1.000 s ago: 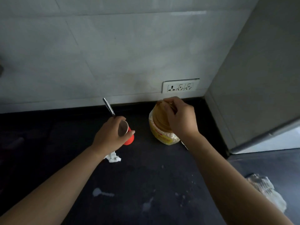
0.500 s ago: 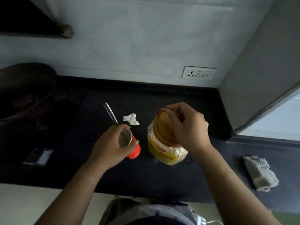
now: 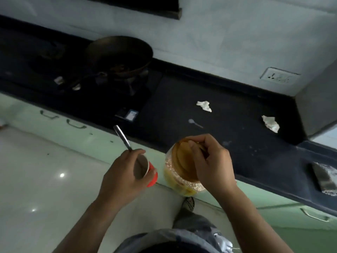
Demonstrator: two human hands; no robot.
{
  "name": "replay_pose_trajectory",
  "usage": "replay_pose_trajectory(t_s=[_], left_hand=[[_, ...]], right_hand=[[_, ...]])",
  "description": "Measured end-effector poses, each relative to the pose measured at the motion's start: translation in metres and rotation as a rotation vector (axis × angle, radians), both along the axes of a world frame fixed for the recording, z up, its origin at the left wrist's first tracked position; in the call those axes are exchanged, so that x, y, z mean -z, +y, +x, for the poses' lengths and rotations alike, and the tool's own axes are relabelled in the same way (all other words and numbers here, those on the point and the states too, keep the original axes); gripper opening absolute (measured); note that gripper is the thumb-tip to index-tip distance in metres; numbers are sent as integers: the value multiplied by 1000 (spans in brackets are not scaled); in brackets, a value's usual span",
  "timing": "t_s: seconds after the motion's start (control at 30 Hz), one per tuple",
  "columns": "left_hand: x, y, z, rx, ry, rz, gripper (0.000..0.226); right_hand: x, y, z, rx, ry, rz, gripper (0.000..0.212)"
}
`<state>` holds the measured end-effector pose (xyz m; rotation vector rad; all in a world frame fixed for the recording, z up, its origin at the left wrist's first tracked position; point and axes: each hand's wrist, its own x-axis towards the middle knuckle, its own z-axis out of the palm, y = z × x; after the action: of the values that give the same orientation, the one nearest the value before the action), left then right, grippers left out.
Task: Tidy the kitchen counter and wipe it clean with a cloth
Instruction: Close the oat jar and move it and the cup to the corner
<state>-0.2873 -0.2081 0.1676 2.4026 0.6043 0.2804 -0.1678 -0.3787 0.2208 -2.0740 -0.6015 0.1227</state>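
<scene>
My left hand [image 3: 120, 176] grips a red cup [image 3: 145, 170] with a metal spoon [image 3: 122, 137] standing in it, held in the air off the black counter [image 3: 237, 136]. Beside it, my right hand [image 3: 211, 161] holds a clear plastic jar [image 3: 180, 172] by its brown lid; the jar has a yellow label and pale grains inside. Two crumpled white tissues [image 3: 204, 105] [image 3: 270, 123] lie on the counter. White smears [image 3: 195, 122] and specks mark its surface. A grey cloth [image 3: 326, 178] lies at the counter's right end.
A dark pan [image 3: 118, 53] sits on the stove [image 3: 102, 81] at the left. A small dark box [image 3: 127, 114] lies near the stove's front. A wall socket [image 3: 279, 76] is at the back right, beside a grey cabinet side [image 3: 319, 106]. Green drawers [image 3: 73, 123] run below the counter.
Both hands have lifted the cup and the jar off the counter and drawn them back past its front edge. The view has swung left and pulled away, showing the stove, pan and floor.
</scene>
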Motion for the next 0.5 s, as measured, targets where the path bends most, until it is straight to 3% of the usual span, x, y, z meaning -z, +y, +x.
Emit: replay_pose_trajectory(t_s=[0.23, 0.5], left_hand=[[7, 37, -135, -264, 70, -69, 67], [14, 87, -215, -531, 192, -50, 48]], right_hand=[[21, 74, -91, -346, 83, -107, 15], [49, 180, -141, -742, 183, -290, 8]])
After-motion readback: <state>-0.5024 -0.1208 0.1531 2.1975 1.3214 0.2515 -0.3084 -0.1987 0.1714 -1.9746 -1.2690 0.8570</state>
